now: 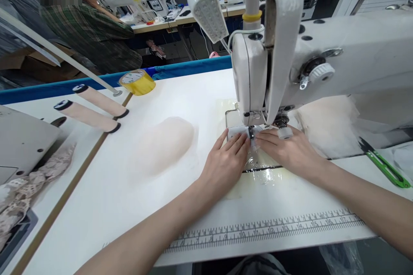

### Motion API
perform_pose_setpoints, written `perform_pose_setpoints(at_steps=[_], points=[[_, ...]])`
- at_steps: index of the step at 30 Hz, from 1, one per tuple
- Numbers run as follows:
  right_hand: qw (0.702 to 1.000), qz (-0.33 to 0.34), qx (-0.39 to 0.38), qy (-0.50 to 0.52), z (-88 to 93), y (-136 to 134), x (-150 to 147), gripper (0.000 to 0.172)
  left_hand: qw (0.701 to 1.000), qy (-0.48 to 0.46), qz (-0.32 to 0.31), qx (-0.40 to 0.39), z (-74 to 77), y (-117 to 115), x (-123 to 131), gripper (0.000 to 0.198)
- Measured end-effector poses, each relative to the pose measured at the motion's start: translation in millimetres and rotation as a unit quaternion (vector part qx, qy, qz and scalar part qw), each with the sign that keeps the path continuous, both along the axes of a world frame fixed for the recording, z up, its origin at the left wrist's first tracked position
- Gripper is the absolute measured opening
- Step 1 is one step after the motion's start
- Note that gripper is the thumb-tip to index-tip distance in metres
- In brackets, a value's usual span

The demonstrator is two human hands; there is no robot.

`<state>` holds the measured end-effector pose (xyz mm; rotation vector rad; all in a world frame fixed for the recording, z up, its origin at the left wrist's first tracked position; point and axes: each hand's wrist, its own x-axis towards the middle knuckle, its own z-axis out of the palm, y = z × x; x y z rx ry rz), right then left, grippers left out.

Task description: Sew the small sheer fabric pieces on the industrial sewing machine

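Note:
At the sewing machine (251,77), a small whitish piece of fabric (237,130) lies under the needle area. My left hand (226,159) rests on its left part, fingers stretched out and flat. From the right, my right hand (292,150) reaches in with its fingers extended, the tips just right of the presser foot (251,132). Both hands press down rather than grip. Part of the fabric is hidden beneath my fingers. A pale, cup-shaped piece of sheer fabric (167,144) lies on the table to the left of my left hand.
Two thread cones (87,116) and a yellow tape roll (138,82) are at the left. Green thread snips (383,162) and a pile of sheer fabric (329,124) lie right. A printed ruler (258,232) runs along the front edge. Another person (90,30) sits beyond the table.

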<state>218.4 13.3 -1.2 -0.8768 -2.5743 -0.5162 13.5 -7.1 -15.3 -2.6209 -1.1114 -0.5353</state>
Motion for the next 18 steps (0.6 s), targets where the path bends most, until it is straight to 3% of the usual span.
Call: perform_pose_setpoints(at_steps=[14,18], points=[[1.0,-0.002,0.009,0.01,-2.8,1.9,1.5,0.023,1.0,-0.011,0.0,0.002,0.6,2.0,0.0,0.03],[1.0,-0.017,0.013,-0.004,-2.4,1.0,1.6,0.029,1.0,-0.008,0.022,-0.006,5.3,3.0,-2.0,0.042]])
